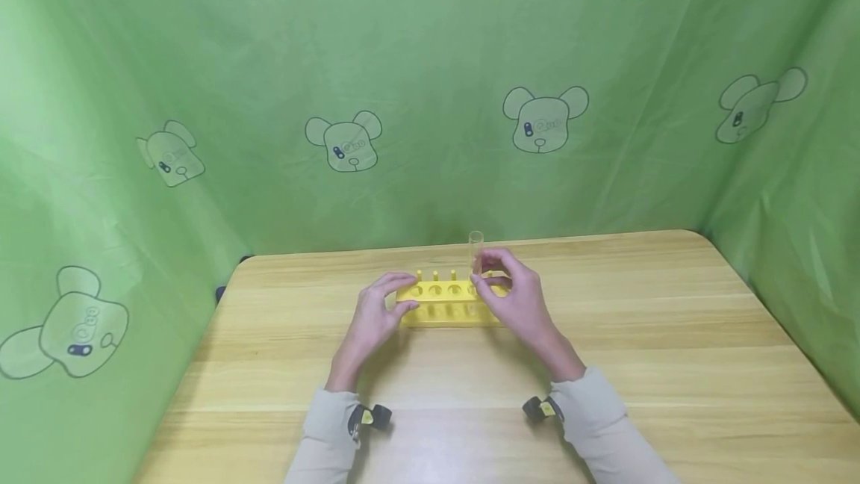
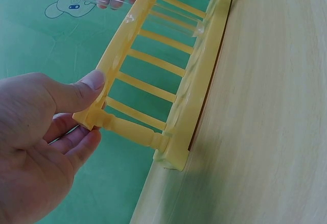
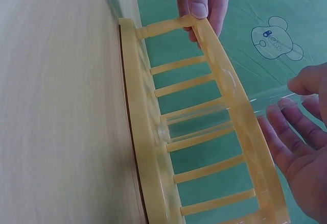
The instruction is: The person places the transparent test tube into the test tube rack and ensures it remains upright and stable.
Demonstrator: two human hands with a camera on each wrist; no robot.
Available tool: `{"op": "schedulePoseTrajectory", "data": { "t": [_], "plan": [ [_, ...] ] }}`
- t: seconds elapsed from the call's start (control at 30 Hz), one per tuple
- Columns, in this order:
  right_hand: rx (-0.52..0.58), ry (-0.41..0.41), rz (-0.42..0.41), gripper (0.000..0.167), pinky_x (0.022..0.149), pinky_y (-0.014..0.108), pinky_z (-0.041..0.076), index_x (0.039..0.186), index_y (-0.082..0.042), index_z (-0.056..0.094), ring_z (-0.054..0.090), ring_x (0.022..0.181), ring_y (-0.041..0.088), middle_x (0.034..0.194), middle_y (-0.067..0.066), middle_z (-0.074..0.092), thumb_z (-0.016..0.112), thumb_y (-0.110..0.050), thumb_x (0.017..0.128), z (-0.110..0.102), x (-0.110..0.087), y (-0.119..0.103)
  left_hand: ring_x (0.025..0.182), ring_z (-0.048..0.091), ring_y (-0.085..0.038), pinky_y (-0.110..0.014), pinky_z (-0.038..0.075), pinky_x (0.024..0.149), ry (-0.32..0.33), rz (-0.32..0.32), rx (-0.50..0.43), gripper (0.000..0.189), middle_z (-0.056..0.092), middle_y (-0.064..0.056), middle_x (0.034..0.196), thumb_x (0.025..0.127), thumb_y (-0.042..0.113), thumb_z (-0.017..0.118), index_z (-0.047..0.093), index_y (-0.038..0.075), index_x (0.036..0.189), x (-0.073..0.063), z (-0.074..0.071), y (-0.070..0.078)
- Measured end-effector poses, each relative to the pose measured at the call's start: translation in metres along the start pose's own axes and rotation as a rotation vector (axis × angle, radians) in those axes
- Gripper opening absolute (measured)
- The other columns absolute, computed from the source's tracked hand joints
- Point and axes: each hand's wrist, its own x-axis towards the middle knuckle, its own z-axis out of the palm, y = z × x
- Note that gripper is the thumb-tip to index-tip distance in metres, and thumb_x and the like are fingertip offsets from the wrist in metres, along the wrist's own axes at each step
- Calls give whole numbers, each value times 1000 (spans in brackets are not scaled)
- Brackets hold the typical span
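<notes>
A yellow test tube rack [image 1: 445, 299] with a row of round holes and pegs behind them stands on the table. Its left end is held by my left hand [image 1: 378, 314], thumb in front and fingers behind the top plate [image 2: 118, 50]. At the right half of the rack, my right hand [image 1: 520, 301] pinches a clear glass test tube [image 1: 475, 246] between thumb and fingertips. The tube stands upright through a hole in the top plate. In the right wrist view, the tube's rounded lower end [image 3: 164, 132] reaches the rack's base [image 3: 134, 106].
The rack stands on a light wood table [image 1: 302, 349]. Green curtains [image 1: 430, 36] printed with bear heads hang behind the table and at both sides. A small black camera is strapped to each wrist.
</notes>
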Motion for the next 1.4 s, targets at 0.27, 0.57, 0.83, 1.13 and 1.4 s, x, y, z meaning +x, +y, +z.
{"op": "schedulePoseTrajectory", "data": {
  "t": [0.27,0.57,0.83,1.13,1.4],
  "plan": [
    [-3,-11,4,35,83,35,63,117,16,58,67,100,41,107,28,66,69,20,85,-1,-2,2,124,62,-27,-38,46,112,-4,11,0,43,68,-11,130,85,2,81,69,1,126,0,1,1],
    [3,-20,17,34,84,37,63,116,15,59,67,100,40,107,27,66,70,20,84,-1,-2,3,124,62,-26,-37,47,112,0,8,0,43,68,-10,129,85,3,81,70,2,126,0,0,1],
    [0,-26,18,35,84,37,63,116,14,59,67,100,40,107,26,66,70,19,84,-1,-1,4,124,62,-26,-37,47,112,3,14,1,43,68,-11,129,85,3,81,70,1,126,0,0,2],
    [2,-32,34,33,83,43,63,115,15,59,67,100,40,107,27,66,70,20,84,-1,-2,4,123,63,-27,-38,47,112,9,40,14,41,69,-11,129,85,4,81,70,0,125,-1,0,0],
    [18,-45,47,32,84,39,63,115,16,59,67,101,41,108,27,66,71,18,85,-3,-1,5,123,63,-26,-39,47,111,16,43,21,41,69,-9,128,85,4,81,71,2,124,-2,-1,1]
  ]
}}
